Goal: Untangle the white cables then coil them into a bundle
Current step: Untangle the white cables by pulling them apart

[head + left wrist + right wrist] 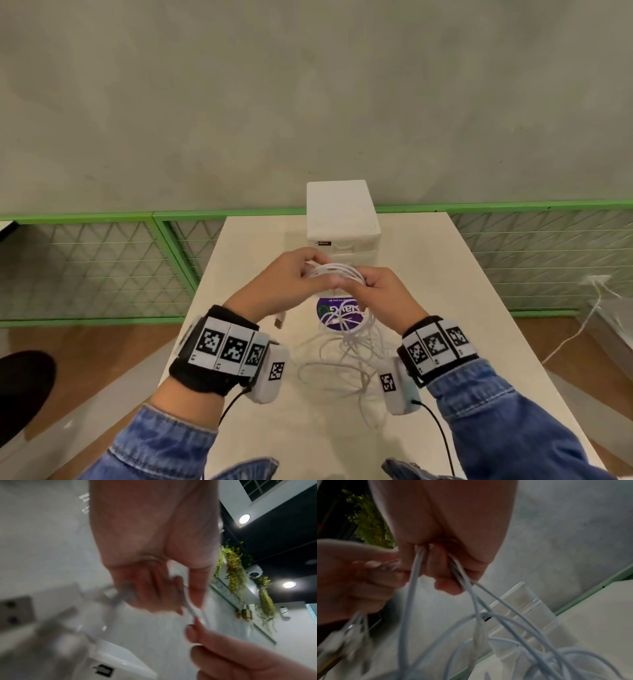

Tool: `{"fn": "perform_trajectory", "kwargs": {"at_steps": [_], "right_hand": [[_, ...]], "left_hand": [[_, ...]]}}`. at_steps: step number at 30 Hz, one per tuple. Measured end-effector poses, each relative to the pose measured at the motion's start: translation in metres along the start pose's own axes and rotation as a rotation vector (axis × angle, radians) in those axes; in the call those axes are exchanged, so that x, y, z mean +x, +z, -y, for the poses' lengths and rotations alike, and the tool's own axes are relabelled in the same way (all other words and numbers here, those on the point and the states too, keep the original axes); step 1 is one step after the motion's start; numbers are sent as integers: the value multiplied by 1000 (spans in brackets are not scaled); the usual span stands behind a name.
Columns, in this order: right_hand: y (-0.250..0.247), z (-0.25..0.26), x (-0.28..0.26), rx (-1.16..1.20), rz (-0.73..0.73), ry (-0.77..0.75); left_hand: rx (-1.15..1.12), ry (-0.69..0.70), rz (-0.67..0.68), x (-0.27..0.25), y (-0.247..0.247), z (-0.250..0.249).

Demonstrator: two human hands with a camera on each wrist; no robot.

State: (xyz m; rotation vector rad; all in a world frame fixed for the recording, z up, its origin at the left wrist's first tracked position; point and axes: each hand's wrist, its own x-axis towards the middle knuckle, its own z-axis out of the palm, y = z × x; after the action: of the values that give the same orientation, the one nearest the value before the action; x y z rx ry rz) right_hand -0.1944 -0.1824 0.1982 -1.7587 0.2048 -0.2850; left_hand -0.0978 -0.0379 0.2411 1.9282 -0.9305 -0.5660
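Nearest us, loose white cables (346,356) trail onto the table (462,308), over a purple sticker (337,313). Above them, our left hand (277,284) and right hand (380,294) each grasp the coiled strands. Farthest: a white drawer box (340,214).

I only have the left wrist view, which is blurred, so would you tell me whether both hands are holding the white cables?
Observer: Yes. In the head view the left hand and right hand both grip the white cables above the table.
Operator: Thank you. Is any cable loose?
Observer: Yes, tangled loops hang from the hands onto the table.
Operator: Is anything under them?
Observer: A purple round sticker lies beneath the loops.
Operator: And behind the hands?
Observer: A white drawer box stands there.
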Motion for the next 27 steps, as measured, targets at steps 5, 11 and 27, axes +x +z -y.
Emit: {"fn": "perform_trajectory", "kwargs": {"at_steps": [5, 11, 27], "right_hand": [[-18, 10, 6, -8, 16, -52], [-27, 11, 12, 59, -110, -97], [8, -82, -9, -487, 35, 66]], "left_hand": [[-117, -40, 166, -13, 1, 23], [-369, 11, 217, -14, 12, 5], [-1003, 156, -70, -7, 10, -24]]}}
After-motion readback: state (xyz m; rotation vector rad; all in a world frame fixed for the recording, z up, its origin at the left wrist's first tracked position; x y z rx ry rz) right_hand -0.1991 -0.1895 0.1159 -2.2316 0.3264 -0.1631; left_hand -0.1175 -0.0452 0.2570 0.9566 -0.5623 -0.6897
